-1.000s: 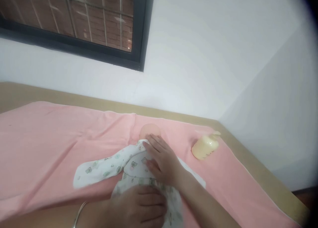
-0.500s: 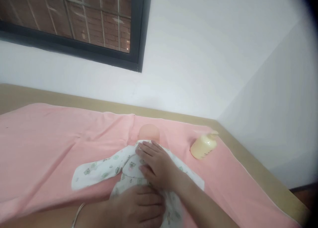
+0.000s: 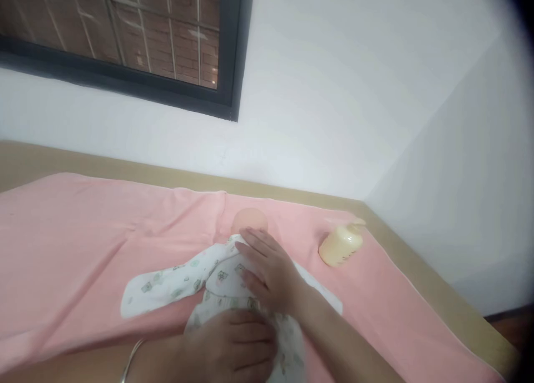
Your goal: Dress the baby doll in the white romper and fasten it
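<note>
Fingers (image 3: 263,244) rest along the baby outfit (image 3: 222,281), slightly apart on the right hand (image 3: 275,274) near its collar (image 3: 234,239), together on the left hand (image 3: 236,344) below.

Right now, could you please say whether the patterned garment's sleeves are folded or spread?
Spread: both sleeves stretch outward across the pink cloth, one partly hidden.

Pink cloth (image 3: 125,210) lies free at ten o'clock from the right hand (image 3: 269,269), past the patterned sleeve (image 3: 167,285); the bottle (image 3: 341,245) blocks two-thirty.
</note>
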Demonstrator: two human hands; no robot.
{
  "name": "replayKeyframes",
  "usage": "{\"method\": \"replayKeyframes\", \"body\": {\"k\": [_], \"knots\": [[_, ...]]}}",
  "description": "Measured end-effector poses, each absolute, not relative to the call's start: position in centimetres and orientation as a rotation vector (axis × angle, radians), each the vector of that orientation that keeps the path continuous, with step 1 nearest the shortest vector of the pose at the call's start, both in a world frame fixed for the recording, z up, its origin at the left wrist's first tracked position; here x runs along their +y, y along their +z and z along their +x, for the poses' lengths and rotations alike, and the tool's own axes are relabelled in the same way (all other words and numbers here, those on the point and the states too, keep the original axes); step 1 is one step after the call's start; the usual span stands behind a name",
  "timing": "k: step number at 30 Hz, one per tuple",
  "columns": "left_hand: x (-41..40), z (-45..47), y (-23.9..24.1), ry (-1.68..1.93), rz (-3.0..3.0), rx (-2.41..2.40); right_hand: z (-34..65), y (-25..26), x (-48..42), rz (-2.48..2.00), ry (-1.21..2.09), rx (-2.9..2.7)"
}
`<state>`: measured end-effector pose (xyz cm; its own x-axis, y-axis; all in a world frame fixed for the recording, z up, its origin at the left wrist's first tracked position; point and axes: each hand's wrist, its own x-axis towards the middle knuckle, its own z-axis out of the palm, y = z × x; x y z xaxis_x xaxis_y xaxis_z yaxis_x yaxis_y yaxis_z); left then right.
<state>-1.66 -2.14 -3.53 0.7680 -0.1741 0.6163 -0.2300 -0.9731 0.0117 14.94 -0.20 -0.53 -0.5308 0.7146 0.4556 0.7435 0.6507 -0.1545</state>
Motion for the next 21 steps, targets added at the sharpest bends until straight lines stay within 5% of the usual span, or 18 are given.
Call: {"method": "replayKeyframes", "body": {"k": [21], "knots": [[-2.16,-1.61,-4.16,0.960,2.854,-0.331,14.74,-0.62,-0.35,-1.191,-0.042,-2.395]]}}
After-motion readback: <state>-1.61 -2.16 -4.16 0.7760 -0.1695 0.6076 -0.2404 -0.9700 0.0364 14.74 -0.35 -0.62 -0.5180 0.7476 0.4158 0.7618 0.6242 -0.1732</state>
